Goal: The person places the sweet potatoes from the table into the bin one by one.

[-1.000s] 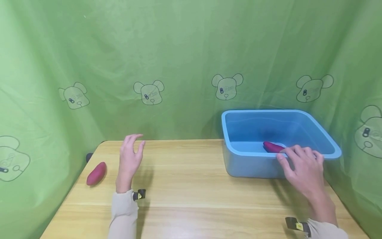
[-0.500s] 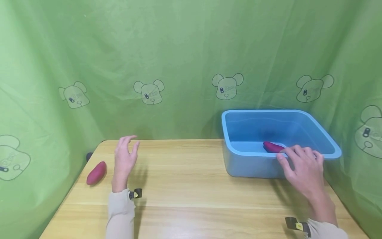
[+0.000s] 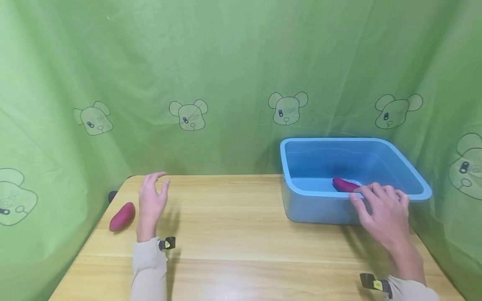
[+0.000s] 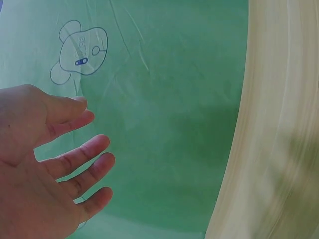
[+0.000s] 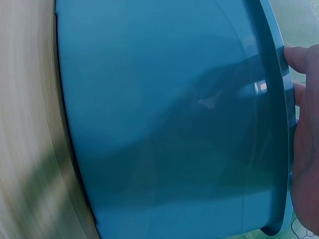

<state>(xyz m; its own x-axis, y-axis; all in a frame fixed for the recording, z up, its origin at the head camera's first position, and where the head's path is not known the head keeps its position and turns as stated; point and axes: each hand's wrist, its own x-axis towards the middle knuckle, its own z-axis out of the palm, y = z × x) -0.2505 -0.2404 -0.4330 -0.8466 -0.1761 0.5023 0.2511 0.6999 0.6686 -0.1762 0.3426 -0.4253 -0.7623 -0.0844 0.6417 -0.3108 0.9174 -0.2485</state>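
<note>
My left hand (image 3: 151, 202) is held above the left part of the wooden table, thumb and fingers apart, with nothing between them. In the left wrist view its fingers (image 4: 87, 174) are spread and gently bent. Just left of this hand, in the head view, a purple-red sweet potato (image 3: 122, 217) lies on the table. My right hand (image 3: 384, 217) rests at the near rim of a blue plastic basin (image 3: 316, 207), its fingers loosely bent over the edge. A second purple-red sweet potato (image 3: 343, 185) lies inside the basin, partly hidden by the rim and right hand.
The wooden table (image 3: 233, 234) ends at a green curtain (image 3: 226, 62) printed with bear heads, which surrounds its back and sides. A small dark object (image 3: 112, 196) shows beyond the table's back-left corner.
My left hand has moved left, closer to the sweet potato on the table. The right hand has stayed on the basin's rim, and both sweet potatoes have kept their places.
</note>
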